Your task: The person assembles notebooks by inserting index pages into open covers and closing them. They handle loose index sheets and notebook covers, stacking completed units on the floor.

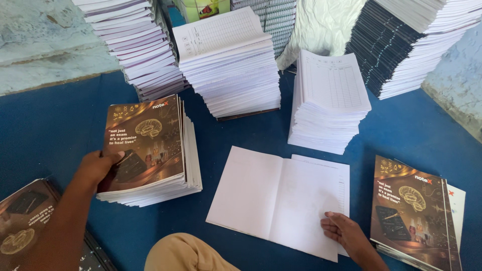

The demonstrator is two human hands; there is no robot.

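Open booklet (278, 198) lies flat, spine running away.

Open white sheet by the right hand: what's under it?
Under the open white sheet, a ruled printed page sticks out at its right edge, on the blue floor. The right hand presses it. Anything else beneath is covered.

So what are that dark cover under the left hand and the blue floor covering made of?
The dark cover looks like glossy coated card: light sheens off it and it stays flat. The left hand grips its edge. The blue floor covering seems a matte plastic or vinyl sheet, though that is uncertain.
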